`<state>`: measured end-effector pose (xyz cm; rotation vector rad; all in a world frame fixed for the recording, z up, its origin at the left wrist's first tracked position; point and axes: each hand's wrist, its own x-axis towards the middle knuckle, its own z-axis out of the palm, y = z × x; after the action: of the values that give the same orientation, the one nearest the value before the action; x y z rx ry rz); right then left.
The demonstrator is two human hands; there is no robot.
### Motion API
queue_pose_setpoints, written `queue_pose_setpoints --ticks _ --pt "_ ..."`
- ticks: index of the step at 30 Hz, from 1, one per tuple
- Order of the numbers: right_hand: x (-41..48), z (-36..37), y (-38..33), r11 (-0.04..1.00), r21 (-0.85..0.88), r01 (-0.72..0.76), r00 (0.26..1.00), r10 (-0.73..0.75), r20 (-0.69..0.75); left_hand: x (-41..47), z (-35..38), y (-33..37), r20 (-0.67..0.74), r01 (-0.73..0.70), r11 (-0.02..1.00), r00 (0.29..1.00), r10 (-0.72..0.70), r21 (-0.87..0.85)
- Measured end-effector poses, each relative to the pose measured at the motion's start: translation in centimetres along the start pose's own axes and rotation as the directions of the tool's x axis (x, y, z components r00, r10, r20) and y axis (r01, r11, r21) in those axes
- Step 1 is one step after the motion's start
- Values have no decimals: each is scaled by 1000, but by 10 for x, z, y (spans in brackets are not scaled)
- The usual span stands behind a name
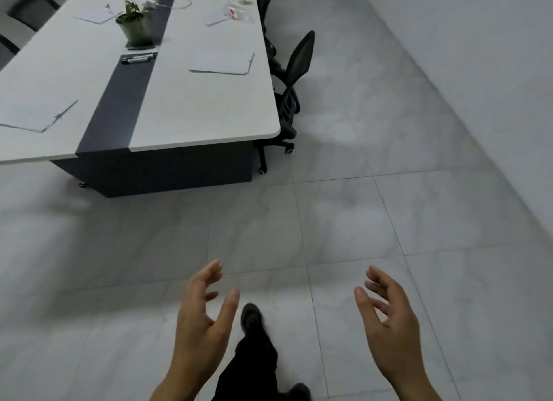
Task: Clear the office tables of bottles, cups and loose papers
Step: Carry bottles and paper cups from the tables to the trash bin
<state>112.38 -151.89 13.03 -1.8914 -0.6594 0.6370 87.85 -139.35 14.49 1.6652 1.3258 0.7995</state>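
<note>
Hovering above the tiled floor (359, 221), left hand (203, 317) and right hand (386, 320) are both spread wide and loose, holding nothing. Up ahead on the left, the desk (209, 110) carries loose papers (223, 62) on its white top, markers (138, 58) and a potted plant (134, 26) along the dark strip (119, 101); office chair (294, 71) alongside.

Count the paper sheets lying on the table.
4: near-left sheet, near-right sheet, far-left sheet beside the plant, far-right sheet. More may lie at the cropped far end.

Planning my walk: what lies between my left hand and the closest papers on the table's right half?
Head view: only bare floor tiles and the table's near end separate left hand from papers.
</note>
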Motion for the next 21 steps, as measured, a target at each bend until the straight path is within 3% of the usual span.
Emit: queue_pose_setpoints --ticks 8,16,21 --pt "232 5 -4 999 -42 -31 1000 31 -3 202 135 28 65 58 997 996 -55 -55" --pt "464 -41 -74 999 -19 -44 989 41 -140 447 253 144 192 -36 998 980 46 -58" --pt "600 -66 -68 996 24 -87 972 90 -219 580 350 184 245 -67 997 967 77 -48"
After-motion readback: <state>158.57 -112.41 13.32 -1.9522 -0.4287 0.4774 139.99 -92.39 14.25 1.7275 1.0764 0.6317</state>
